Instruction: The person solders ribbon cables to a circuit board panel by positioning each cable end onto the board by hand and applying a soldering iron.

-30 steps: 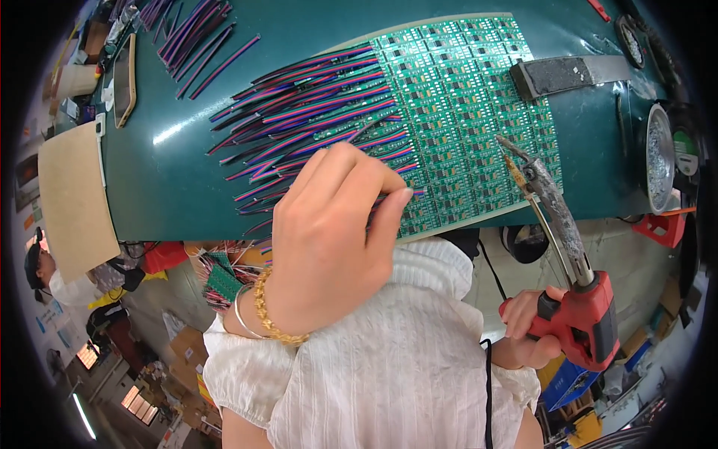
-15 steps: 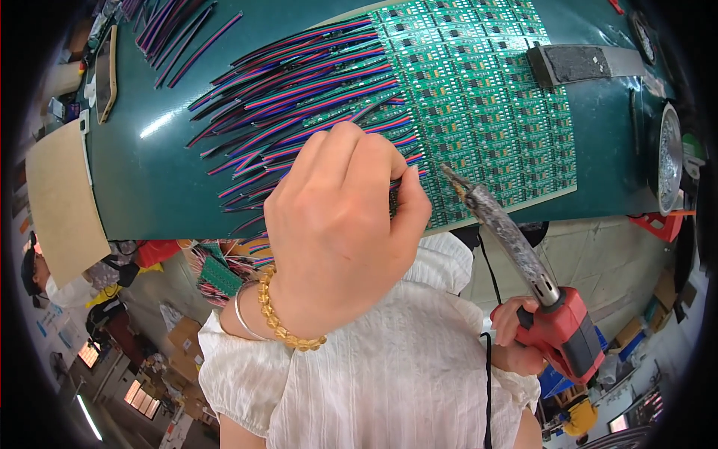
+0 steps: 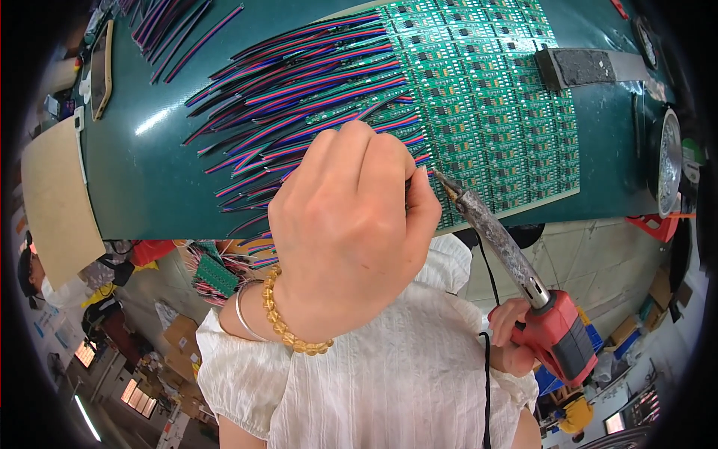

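My left hand (image 3: 351, 232), with a bead bracelet at the wrist, hovers over the near edge of a green circuit board panel (image 3: 493, 97). Its fingers are pinched on a thin wire, mostly hidden by the hand. Rows of red, blue and black wires (image 3: 299, 90) fan out leftward from the panel. My right hand (image 3: 508, 340) at the lower right grips a red-handled soldering iron (image 3: 557, 337). The iron's tip (image 3: 441, 179) sits on the board edge right beside my left fingertips.
The panel lies on a dark green mat (image 3: 149, 172). A black bar (image 3: 583, 67) rests on the panel's far right. Loose wires (image 3: 179, 30) and a phone (image 3: 101, 60) lie at the top left, a cardboard sheet (image 3: 56, 194) at the left edge, a round metal stand (image 3: 668, 161) at the right.
The soldering iron has swung left, from over the right part of the panel to a spot beside my left fingertips. My left hand stays at the wire ends.
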Action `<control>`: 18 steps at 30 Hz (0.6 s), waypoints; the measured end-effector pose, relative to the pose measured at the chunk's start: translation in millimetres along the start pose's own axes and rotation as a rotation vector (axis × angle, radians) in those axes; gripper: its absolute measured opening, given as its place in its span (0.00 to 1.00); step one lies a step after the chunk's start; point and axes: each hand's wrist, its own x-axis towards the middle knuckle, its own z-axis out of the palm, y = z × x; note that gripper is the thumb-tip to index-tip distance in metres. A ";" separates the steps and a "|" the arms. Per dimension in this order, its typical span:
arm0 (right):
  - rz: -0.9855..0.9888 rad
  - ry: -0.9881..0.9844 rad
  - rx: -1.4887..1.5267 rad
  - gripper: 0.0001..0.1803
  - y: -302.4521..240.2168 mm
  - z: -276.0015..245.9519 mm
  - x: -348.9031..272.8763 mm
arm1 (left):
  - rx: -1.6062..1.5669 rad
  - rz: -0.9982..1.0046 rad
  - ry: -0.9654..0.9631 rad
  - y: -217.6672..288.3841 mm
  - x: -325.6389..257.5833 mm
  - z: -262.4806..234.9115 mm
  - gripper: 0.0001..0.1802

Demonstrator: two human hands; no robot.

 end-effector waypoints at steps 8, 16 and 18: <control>0.121 -0.087 -0.008 0.33 -7.5 -7.8 0.4 | -0.012 -0.009 -0.008 0.8 -1.3 -2.2 0.09; 0.015 0.108 -0.121 0.35 -3.2 12.3 -1.2 | -0.035 -0.013 -0.029 1.1 0.8 -1.5 0.09; -0.109 0.221 -0.146 0.35 5.2 9.4 -7.5 | -0.045 -0.008 -0.034 0.5 3.1 -2.3 0.09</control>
